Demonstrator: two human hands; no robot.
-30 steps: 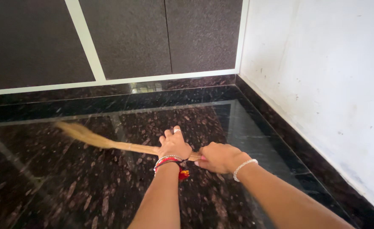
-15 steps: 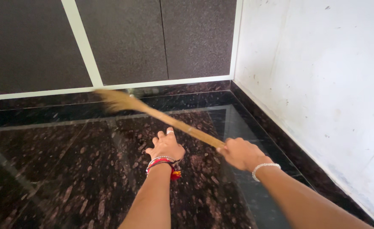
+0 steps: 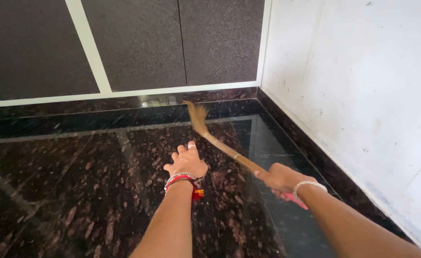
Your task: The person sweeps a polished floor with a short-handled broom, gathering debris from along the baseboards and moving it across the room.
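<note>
No packages, labels, signs or screens are visible anywhere on or around the dark granite floor (image 3: 76,191).

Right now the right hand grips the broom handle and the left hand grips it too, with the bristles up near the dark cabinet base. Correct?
Not quite. In the head view the left hand is off the broom, resting open on the dark stone floor. Only the right hand grips the handle; the bristles are near the cabinet base.

polished dark granite floor (image 3: 76,200) | white wall (image 3: 354,76) | dark cabinet doors (image 3: 139,43)
</note>
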